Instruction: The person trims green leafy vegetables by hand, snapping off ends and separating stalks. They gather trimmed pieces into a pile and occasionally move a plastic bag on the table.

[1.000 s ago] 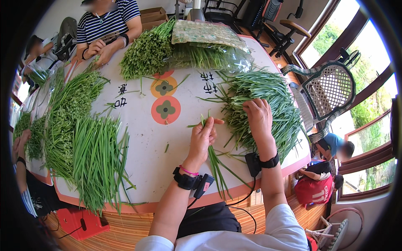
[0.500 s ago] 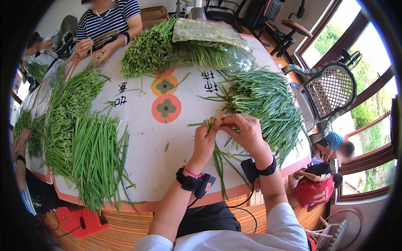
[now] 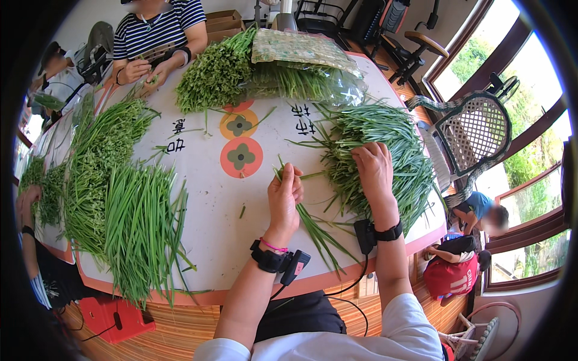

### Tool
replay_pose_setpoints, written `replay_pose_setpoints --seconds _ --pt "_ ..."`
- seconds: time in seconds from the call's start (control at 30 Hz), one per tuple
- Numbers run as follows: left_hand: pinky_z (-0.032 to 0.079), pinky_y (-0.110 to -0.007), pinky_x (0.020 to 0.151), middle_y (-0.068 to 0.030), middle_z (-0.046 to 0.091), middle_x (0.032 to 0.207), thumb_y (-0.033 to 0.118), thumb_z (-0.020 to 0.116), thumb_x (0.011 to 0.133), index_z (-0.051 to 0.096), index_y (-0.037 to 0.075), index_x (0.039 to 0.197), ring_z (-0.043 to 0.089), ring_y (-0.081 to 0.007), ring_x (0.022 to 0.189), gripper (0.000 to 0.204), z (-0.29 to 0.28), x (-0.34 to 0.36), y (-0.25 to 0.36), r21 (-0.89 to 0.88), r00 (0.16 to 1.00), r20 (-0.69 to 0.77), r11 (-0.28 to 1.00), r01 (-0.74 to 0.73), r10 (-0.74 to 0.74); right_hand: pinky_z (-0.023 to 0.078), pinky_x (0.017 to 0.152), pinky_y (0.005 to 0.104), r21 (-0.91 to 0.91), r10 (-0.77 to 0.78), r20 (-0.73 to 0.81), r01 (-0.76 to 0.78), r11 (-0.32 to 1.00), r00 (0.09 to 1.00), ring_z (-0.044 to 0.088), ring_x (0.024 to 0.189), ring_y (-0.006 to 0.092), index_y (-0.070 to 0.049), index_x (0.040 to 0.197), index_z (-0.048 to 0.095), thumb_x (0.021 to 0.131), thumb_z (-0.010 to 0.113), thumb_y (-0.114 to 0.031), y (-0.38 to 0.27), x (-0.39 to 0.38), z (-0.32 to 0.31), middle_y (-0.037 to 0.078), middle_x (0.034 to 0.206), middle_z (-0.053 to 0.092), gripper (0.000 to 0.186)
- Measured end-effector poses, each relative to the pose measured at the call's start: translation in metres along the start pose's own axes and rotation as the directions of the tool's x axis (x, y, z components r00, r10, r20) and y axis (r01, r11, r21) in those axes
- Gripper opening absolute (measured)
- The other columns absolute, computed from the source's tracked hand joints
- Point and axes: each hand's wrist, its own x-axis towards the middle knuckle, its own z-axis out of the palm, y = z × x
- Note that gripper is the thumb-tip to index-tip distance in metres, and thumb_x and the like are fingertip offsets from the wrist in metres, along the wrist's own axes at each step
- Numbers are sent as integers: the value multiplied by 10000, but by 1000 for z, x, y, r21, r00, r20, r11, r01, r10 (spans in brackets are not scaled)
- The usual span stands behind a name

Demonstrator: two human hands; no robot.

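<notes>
My left hand (image 3: 285, 195) is closed around a few long green garlic chives (image 3: 318, 236); their leaves hang down to the right over the table. Against the left edge of a large pile of garlic chives (image 3: 385, 156), my right hand (image 3: 374, 168) is bent with its fingertips pinched together at the stalks. How many stalks it grips is hidden by the fingers. Both wrists wear black bands with small boxes.
More chives (image 3: 144, 225) lie in a heap at the left. Behind stand a bundle (image 3: 217, 72) and a plastic-wrapped bundle (image 3: 301, 81). A person in a striped shirt (image 3: 159, 30) handles stalks across the table (image 3: 217, 240). A lattice-backed chair (image 3: 475, 129) stands at the right.
My hands have parted: the right moved up and right to the chive pile, the left slightly left and down with its chives. The person opposite has shifted their hands.
</notes>
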Motion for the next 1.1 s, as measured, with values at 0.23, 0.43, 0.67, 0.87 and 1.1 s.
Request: replay_pose_setpoints --seconds 0.23,0.43,0.67,0.87,1.1 --pt "170 -197 444 103 344 586 321 602 929 601 58 878 254 -5 486 267 2 -2 2 35 999 23 999 29 -30 429 840 381 -78 47 32 -44 996 998 549 928 266 -69 905 626 803 631 -88 1 0 3 59 904 603 104" --pt "176 -198 443 105 355 583 292 620 919 637 48 926 260 -7 485 244 1 -2 2 67 998 47 997 46 -49 417 866 371 -42 -26 4 26 999 1000 548 958 250 -76 884 619 811 623 -108 1 0 1 53 907 603 79" --pt "163 -201 443 108 288 572 272 590 937 636 14 1026 232 -10 484 277 5 -4 3 110 996 65 993 45 -53 418 867 375 -80 37 23 -35 996 999 550 975 243 -76 898 626 802 636 -104 0 -1 0 50 932 614 101" --pt "187 -199 447 107 324 568 256 603 928 663 33 1046 258 -9 483 259 4 -4 3 105 993 101 994 43 -54 421 849 381 -19 -39 -131 37 999 991 557 918 251 -71 865 601 819 625 -109 -4 4 -2 59 898 599 64" --pt "187 -195 447 112 310 561 250 599 930 658 38 1060 253 -4 483 255 5 -4 1 111 991 118 993 48 -61 429 828 374 -27 -22 -132 18 999 991 559 915 258 -68 895 596 808 634 -78 -5 4 -2 62 894 598 95"
